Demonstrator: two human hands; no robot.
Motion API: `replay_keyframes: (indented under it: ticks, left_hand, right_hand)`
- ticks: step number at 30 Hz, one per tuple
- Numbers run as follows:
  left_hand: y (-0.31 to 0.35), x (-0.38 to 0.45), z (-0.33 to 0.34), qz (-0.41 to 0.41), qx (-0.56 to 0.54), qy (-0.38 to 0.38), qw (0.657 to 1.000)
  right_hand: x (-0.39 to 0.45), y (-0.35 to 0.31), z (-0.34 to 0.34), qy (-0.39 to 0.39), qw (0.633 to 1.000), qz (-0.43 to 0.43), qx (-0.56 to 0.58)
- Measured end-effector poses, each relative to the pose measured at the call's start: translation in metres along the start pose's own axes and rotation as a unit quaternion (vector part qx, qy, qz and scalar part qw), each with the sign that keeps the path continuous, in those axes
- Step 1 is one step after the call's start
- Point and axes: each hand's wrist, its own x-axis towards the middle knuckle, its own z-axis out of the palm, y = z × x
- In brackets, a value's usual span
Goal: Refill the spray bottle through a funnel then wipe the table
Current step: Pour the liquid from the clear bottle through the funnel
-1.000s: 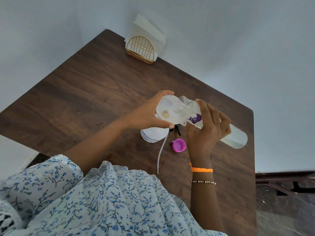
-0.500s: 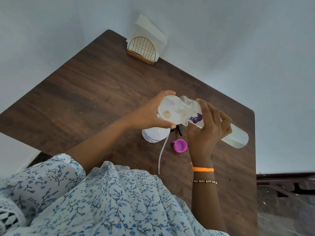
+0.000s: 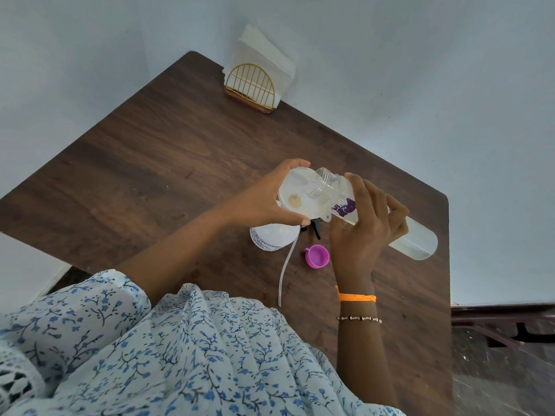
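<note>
Nothing much has moved since a moment ago: both hands keep the same pose. The white plastic spray bottle (image 3: 271, 237) stands on the dark wooden table (image 3: 144, 163), with the round white funnel (image 3: 300, 195) sitting in its top. The left hand (image 3: 267, 196) grips the funnel's rim. The right hand (image 3: 365, 223) grips a long clear refill bottle (image 3: 414, 240), tipped with its mouth over the funnel. A pink cap (image 3: 317, 256) lies just beside the spray bottle, with the thin white tube (image 3: 285, 265). Tipping too fast could overflow the funnel and wet the table.
</note>
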Motion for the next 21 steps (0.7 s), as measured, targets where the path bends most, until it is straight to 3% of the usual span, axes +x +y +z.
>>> replay_keyframes:
  ticks: [21]
  left_hand:
    - [0.0005, 0.0003, -0.0002, 0.001, 0.001, 0.000, 1.000]
  right_hand:
    - [0.0011, -0.0044, -0.0011, 0.003, 1.000, -0.005, -0.015]
